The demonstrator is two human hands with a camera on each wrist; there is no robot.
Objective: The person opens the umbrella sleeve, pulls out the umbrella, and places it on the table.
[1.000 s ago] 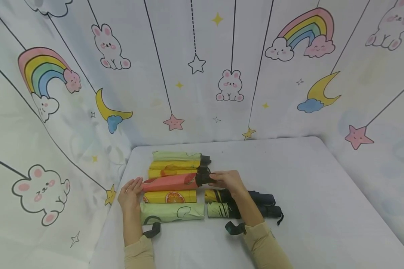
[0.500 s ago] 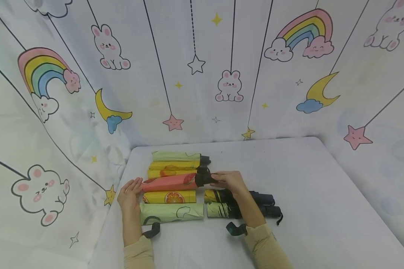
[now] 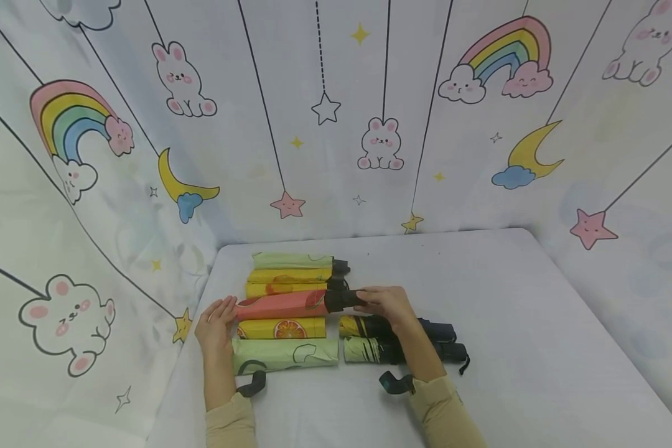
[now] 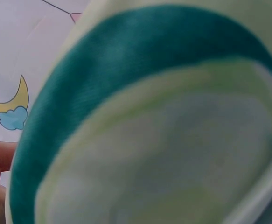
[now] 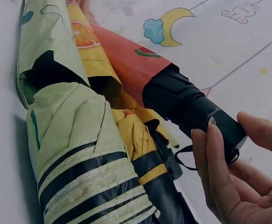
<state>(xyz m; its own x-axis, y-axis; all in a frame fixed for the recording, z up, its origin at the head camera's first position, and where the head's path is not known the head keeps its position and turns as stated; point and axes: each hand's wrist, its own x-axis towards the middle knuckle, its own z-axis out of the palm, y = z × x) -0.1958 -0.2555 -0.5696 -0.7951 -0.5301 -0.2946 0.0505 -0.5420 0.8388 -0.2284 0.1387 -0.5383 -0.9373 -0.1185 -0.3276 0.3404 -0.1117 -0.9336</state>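
Note:
A red umbrella sleeve (image 3: 285, 303) with watermelon print lies across the left middle of the table, a folded umbrella (image 3: 341, 300) inside it. The umbrella's black handle and dark canopy end stick out on the right. At that handle my right hand (image 3: 389, 308) pinches the tip between thumb and fingers, its strap loop dangling below in the right wrist view. My left hand (image 3: 214, 325) holds the sleeve's left end, its thumb hidden in the head view. A pale green sleeve (image 4: 126, 42) with a teal ring fills most of the left wrist view.
In front lie an empty yellow orange-print sleeve (image 3: 308, 328) and a pale green sleeve (image 3: 282, 353). Right of them are a yellow-black folded umbrella (image 3: 437, 330) and a green-black one (image 3: 450, 352). Behind sit sleeved yellow umbrellas (image 3: 285, 275) and a green one (image 3: 293, 260).
My right hand has moved slightly right, drawing the black handle along, so more of the umbrella shows beyond the red sleeve. The left hand stays at the sleeve's end.

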